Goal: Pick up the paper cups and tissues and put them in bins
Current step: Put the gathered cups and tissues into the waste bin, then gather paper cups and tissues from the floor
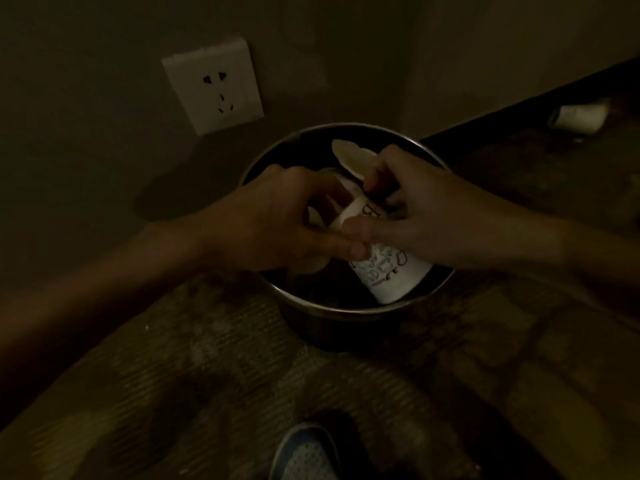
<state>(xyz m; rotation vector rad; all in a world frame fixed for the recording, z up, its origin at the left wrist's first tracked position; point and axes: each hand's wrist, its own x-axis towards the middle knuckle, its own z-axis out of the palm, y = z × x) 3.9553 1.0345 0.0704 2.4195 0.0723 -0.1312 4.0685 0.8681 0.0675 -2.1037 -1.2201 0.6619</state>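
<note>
A socket (213, 84) sits on the wall at the left. My left hand (277, 223) is curled round a pale wad (313, 266), tissue or crushed paper, I cannot tell which. Both hands hover over the mouth of the bin (332, 311). My right hand (422, 213) grips the printed paper cup (391, 275), tilted, its lower end inside the rim. I judge this the dropping step: next I should loosen both grips. A second cup (578, 119) lies on the floor, far right, not yet collected.
</note>
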